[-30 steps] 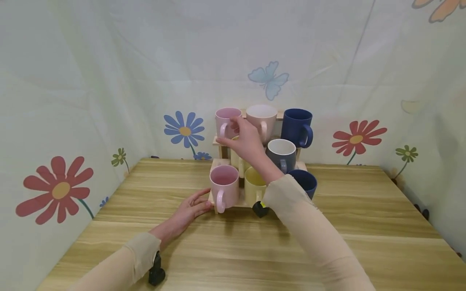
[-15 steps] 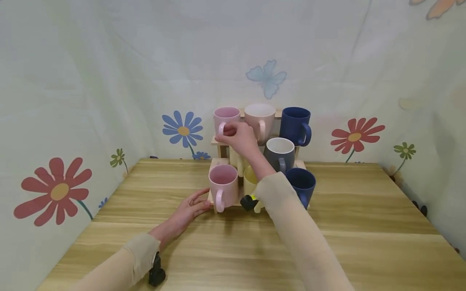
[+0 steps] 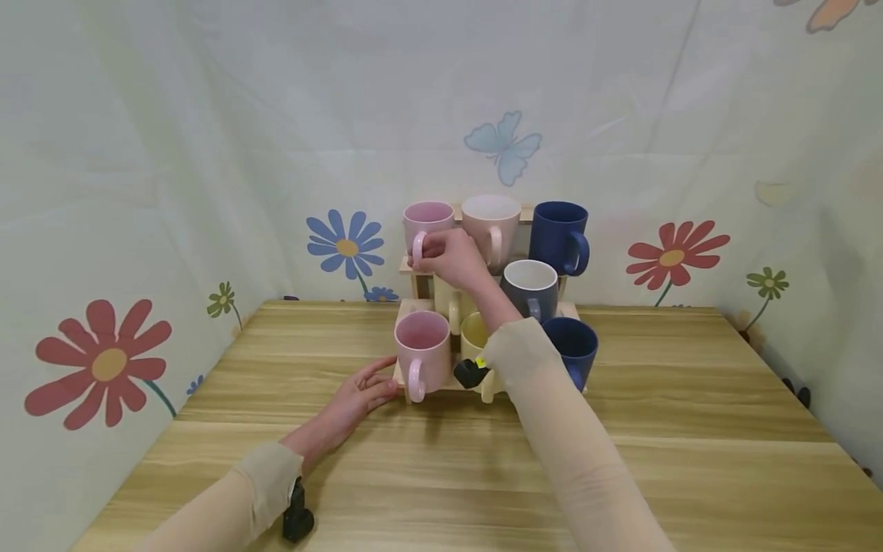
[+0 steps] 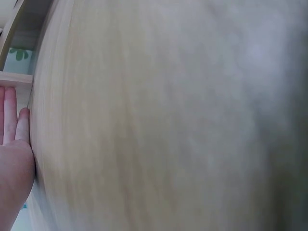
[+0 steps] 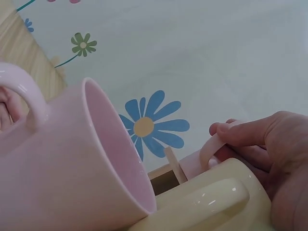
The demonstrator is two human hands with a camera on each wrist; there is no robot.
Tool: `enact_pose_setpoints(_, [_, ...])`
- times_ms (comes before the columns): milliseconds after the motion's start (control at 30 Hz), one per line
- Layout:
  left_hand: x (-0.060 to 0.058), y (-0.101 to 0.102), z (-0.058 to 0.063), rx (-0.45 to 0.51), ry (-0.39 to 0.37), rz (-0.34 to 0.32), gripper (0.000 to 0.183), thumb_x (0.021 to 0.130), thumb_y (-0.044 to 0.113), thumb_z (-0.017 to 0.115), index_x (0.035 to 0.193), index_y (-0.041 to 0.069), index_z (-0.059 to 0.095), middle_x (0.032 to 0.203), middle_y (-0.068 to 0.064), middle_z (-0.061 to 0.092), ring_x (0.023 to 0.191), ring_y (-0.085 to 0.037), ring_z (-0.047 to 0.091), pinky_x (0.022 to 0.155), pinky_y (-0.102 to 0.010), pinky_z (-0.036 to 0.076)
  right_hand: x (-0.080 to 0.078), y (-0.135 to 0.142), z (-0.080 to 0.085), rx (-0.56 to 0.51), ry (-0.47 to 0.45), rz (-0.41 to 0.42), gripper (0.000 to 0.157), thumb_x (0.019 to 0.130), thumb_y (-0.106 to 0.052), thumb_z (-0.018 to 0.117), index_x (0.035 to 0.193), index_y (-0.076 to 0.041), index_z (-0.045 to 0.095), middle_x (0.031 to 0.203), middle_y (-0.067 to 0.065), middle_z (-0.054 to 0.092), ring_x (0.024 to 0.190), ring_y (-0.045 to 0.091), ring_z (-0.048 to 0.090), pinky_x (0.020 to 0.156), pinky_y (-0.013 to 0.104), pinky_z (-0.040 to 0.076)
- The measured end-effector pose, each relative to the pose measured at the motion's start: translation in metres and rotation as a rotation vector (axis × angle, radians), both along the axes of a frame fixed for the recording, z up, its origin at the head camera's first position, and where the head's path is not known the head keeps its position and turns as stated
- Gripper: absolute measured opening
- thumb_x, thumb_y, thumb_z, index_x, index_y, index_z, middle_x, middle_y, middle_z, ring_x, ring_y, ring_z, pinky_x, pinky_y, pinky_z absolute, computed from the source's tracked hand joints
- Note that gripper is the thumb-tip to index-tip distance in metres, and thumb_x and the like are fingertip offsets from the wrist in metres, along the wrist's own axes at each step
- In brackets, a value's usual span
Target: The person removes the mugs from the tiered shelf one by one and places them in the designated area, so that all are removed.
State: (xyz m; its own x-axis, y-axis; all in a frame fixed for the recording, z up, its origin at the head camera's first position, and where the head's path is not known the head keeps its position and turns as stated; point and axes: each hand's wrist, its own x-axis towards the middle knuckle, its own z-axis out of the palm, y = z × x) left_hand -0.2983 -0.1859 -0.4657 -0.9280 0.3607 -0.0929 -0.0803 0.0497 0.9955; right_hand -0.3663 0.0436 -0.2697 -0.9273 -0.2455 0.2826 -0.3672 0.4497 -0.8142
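In the head view a three-tier wooden rack (image 3: 414, 305) bears several mugs. At its top left stands a pink mug (image 3: 417, 218), whose handle (image 5: 210, 148) my right hand (image 3: 457, 259) pinches between thumb and fingers. The hand covers part of that mug and the top of a pale yellow mug (image 3: 444, 299) on the middle tier. Down at the rack's lower left side, my left hand (image 3: 359, 395) touches the wood with extended fingers. The left wrist view shows those fingertips against a shelf edge (image 4: 17, 79).
Beside the top pink mug are a pale pink mug (image 3: 507, 230) and a dark blue mug (image 3: 555, 238). A grey mug (image 3: 530, 295) sits mid-tier. Below are another pink mug (image 3: 424, 353), a yellow mug (image 3: 472, 349) and a navy mug (image 3: 576, 356). Behind the wooden table (image 3: 345, 475) hangs a flowered curtain (image 3: 386, 100).
My right hand has shifted slightly left and down, its fingers closing around the top pink mug's handle. The left hand stays at the rack's side.
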Motion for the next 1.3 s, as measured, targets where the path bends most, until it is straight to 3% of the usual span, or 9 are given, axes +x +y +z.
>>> enact_pose_setpoints(267, [0.000, 0.000, 0.000, -0.009, -0.006, -0.010, 0.064, 0.098, 0.023, 0.062, 0.154, 0.017, 0.031, 0.131, -0.012, 0.062, 0.115, -0.014, 0.065, 0.109, -0.031, 0.050, 0.002, -0.001, 0.000, 0.044, 0.041, -0.057, 0.011, 0.089, -0.019, 0.075, 0.099, -0.015, 0.072, 0.101, 0.004, 0.075, 0.097, 0.016, 0.070, 0.090, 0.031, 0.060])
enact_pose_setpoints(800, [0.000, 0.000, -0.001, 0.003, 0.003, 0.002, 0.065, 0.097, 0.023, 0.063, 0.154, 0.015, 0.033, 0.133, -0.014, 0.062, 0.114, -0.014, 0.066, 0.107, -0.031, 0.051, 0.006, -0.002, 0.004, -0.066, 0.172, 0.007, 0.019, 0.093, -0.015, 0.069, 0.111, -0.011, 0.069, 0.106, 0.006, 0.074, 0.098, 0.017, 0.069, 0.091, 0.030, 0.060])
enact_pose_setpoints(1300, [-0.001, 0.000, -0.004, 0.037, -0.004, 0.018, 0.062, 0.098, 0.018, 0.063, 0.153, 0.013, 0.034, 0.123, -0.006, 0.066, 0.109, -0.011, 0.067, 0.103, -0.027, 0.053, 0.024, 0.005, 0.023, -0.079, 0.287, 0.010, 0.022, 0.094, -0.019, 0.068, 0.114, -0.011, 0.066, 0.103, 0.007, 0.070, 0.094, 0.018, 0.062, 0.084, 0.028, 0.059])
